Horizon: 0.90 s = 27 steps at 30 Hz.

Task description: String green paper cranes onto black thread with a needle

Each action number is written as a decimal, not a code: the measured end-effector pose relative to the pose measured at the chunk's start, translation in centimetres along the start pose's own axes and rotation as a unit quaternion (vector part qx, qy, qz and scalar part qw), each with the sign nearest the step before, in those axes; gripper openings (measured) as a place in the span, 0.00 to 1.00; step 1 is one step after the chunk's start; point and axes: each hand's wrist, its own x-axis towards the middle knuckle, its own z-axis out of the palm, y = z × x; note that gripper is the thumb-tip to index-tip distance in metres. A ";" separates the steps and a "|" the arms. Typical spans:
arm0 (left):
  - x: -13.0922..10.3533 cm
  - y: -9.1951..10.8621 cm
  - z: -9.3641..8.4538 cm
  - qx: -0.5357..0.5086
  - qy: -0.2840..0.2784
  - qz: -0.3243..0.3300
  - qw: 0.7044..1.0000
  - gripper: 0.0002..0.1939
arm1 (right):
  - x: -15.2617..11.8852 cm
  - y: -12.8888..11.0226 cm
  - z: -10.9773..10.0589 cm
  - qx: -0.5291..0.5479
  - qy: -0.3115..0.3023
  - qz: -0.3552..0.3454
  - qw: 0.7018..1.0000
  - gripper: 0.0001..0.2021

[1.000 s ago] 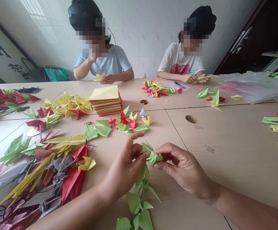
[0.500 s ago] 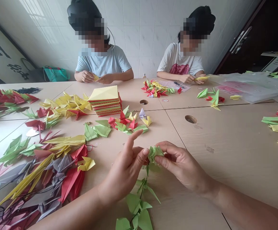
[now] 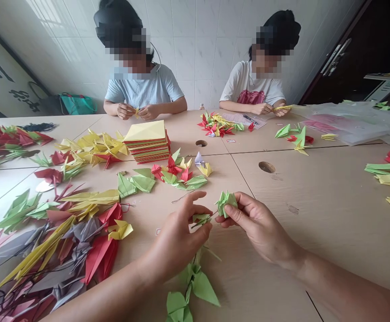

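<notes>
Between the thumb and fingers of my right hand [image 3: 253, 226] is a bunched green folded paper piece [image 3: 226, 204], at the middle of the view. Just left of it, my left hand [image 3: 181, 237] holds a small green paper piece [image 3: 200, 219] on a dark string, its fingers curled and partly spread. Below my left hand hangs a strand of green paper leaves [image 3: 203, 286] threaded on the string, reaching the bottom edge. A thin needle or wire end seems to lie between the two hands, too small to make out well.
A stack of coloured paper [image 3: 147, 143] stands beyond my hands. Folded red, green and yellow pieces [image 3: 177, 172] lie nearer. A large pile of folded paper [image 3: 80, 237] covers the left side. Two people sit across the table [image 3: 302, 188], folding yellow paper.
My hands have moved apart. The bunched green piece has shifted slightly up and right with my right hand, and a small green piece now shows in my left hand.
</notes>
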 end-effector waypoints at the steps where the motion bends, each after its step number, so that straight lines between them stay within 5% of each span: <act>1: 0.1 0.1 -0.1 -0.024 -0.002 -0.012 1.000 0.23 | 0.0 -0.1 0.0 0.007 0.006 0.001 1.000 0.07; 6: 0.2 0.3 -0.3 -0.101 0.016 -0.023 0.995 0.12 | 0.5 -0.2 -0.2 0.067 0.026 0.020 0.997 0.06; 12: 0.4 0.2 -0.3 -0.151 -0.001 -0.043 0.988 0.11 | 0.7 0.1 -0.4 0.097 0.027 0.010 0.995 0.06; 24: 0.2 0.0 -0.3 -0.075 0.029 0.000 0.997 0.09 | -0.2 -0.5 -0.4 -0.043 -0.076 -0.013 0.996 0.07; 27: 0.3 0.2 -0.3 -0.076 0.038 0.004 0.996 0.07 | -0.2 -0.6 -0.2 -0.099 -0.060 -0.050 0.992 0.06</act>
